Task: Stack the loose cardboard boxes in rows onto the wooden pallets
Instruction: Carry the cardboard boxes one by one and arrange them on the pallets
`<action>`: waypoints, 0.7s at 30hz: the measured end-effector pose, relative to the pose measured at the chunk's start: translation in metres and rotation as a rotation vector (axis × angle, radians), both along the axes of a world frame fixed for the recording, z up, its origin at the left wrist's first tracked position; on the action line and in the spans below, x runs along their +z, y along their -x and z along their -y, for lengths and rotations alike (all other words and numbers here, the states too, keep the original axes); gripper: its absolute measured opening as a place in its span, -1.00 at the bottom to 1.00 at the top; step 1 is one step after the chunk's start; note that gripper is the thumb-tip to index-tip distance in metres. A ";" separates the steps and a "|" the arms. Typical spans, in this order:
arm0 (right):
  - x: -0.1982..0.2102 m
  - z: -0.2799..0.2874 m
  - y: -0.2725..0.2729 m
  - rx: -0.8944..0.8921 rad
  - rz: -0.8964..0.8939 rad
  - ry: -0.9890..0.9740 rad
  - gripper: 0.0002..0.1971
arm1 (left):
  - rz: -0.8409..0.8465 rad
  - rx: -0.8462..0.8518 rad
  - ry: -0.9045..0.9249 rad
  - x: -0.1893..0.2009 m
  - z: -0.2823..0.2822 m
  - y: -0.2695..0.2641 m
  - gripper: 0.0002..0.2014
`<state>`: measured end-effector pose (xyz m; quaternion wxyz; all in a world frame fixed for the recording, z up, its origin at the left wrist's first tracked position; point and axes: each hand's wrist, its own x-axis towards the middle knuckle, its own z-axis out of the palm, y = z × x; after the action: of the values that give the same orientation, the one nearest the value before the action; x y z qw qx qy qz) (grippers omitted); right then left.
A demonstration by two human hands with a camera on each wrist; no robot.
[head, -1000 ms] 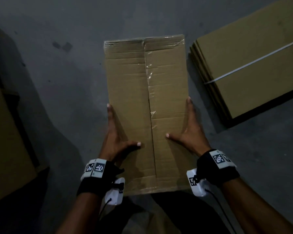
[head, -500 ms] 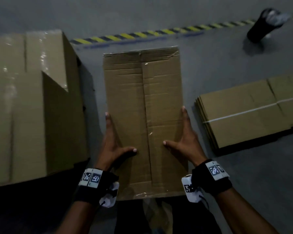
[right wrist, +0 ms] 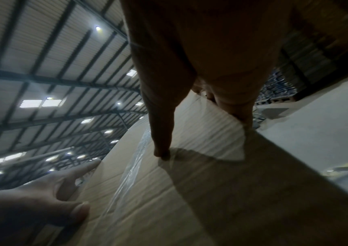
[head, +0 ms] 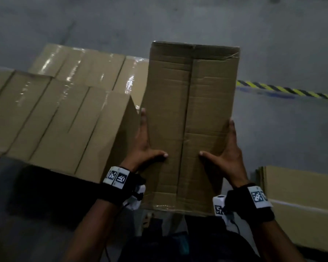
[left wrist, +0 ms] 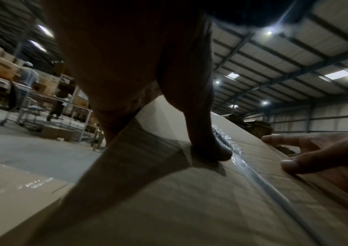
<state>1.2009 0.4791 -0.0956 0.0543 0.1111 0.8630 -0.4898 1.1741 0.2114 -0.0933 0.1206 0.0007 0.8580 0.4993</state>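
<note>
I carry a taped brown cardboard box (head: 189, 110) between both hands, lifted above the floor, long side pointing away from me. My left hand (head: 146, 148) presses its left side with straight fingers, thumb flat on the top. My right hand (head: 225, 154) does the same on the right side. The left wrist view shows the left thumb (left wrist: 215, 149) on the box top (left wrist: 169, 199) beside the clear tape seam. Rows of stacked boxes (head: 64, 114) stand just left of the carried one. No pallet shows.
A strapped bundle of flat cardboard (head: 301, 195) lies on the grey floor at my lower right. A yellow-black hazard stripe (head: 292, 90) runs across the floor at the right. In the left wrist view a person (left wrist: 28, 74) stands far off by shelving.
The box has risen and swung toward the stacked rows, which now fill the left side. The flat bundle has slid to the lower right. Both hands keep the same hold.
</note>
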 end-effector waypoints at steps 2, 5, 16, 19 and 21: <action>0.009 -0.012 0.039 0.068 -0.035 0.025 0.32 | -0.012 0.081 0.014 0.014 -0.010 0.024 0.53; 0.027 -0.032 0.095 0.150 -0.048 -0.006 0.30 | -0.001 0.142 0.012 0.033 -0.029 0.062 0.53; 0.085 -0.075 0.286 0.465 -0.215 -0.070 0.24 | -0.112 0.411 -0.054 0.046 -0.086 0.168 0.52; 0.095 -0.073 0.336 0.546 -0.206 -0.119 0.22 | -0.108 0.482 -0.095 0.045 -0.092 0.204 0.52; 0.097 -0.069 0.376 0.583 -0.214 -0.134 0.22 | -0.126 0.528 -0.099 0.042 -0.094 0.234 0.51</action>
<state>0.8250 0.5478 0.0015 0.0937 -0.1896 0.8898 -0.4044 0.9400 0.3050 -0.0513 -0.0675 -0.1862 0.8088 0.5538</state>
